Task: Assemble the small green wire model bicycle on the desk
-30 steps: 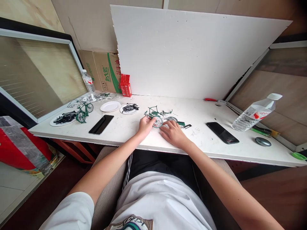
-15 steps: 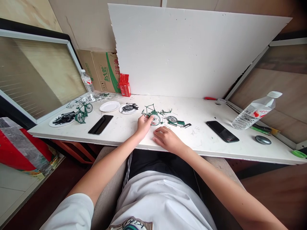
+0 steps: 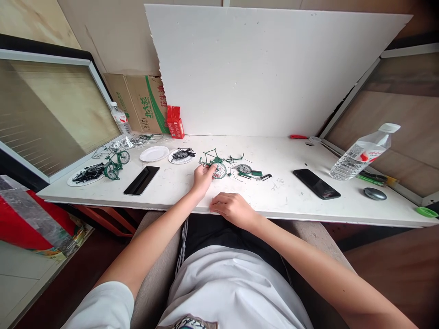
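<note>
1. The left hand (image 3: 202, 177) was closed on the half-built green bicycle model (image 3: 213, 163), fingertips pinching at its wheel; the model stood upright on the white table (image 3: 291, 201), mid-table, well apart from the near edge.
2. The right hand (image 3: 230, 208) held nothing; it lay loosely curled, palm down, at the table's near edge, just short of the model.
3. Loose parts sat just right of the model: a spare wheel (image 3: 244, 169) and small green pieces (image 3: 256, 173); I judged the wheel to be the nearest candidate for fitting.
4. To do this step well, I'd have kept the left-hand pinch low on the frame rather than on the spokes, since they looked thin; steady the model against the table and bring the right hand in from the parts side, not across the frame.
5. A finished bicycle (image 3: 114, 163) stood far left of the model; useful as a reference.
6. Hard to make out: the exact grip point, hidden behind the left fingers; whether the model's second wheel was fitted; the tiny bits right of the model were too small to identify; the dark parts on the paper plate (image 3: 180, 155) read only as a tangle.
</note>
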Demonstrator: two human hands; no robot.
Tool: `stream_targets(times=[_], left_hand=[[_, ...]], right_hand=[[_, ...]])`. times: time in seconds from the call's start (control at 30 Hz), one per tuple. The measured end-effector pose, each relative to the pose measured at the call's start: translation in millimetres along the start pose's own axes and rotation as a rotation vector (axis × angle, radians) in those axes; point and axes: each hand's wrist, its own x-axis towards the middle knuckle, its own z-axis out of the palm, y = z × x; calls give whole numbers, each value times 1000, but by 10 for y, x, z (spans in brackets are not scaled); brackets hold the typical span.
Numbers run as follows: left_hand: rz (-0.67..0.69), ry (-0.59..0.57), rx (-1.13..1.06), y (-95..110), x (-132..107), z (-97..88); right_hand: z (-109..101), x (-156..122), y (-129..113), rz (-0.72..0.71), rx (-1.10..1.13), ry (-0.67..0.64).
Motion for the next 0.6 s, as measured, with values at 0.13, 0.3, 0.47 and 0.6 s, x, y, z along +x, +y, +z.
stream_targets(times=[0.13,0.3,0.47,0.6], left_hand=[[-12,-11,13,-5,2,-1],[-23,-28,6,-3,-11,3],[-51,-75,-1,-1,-19,4],[-55,-82,0,-4,-16,0]], right_hand=[[-48,11,12,-11,80,5],[-183,58,45,98,199,114],[-235,95,167,170,301,319],[-254,84,306,309,347,457]])
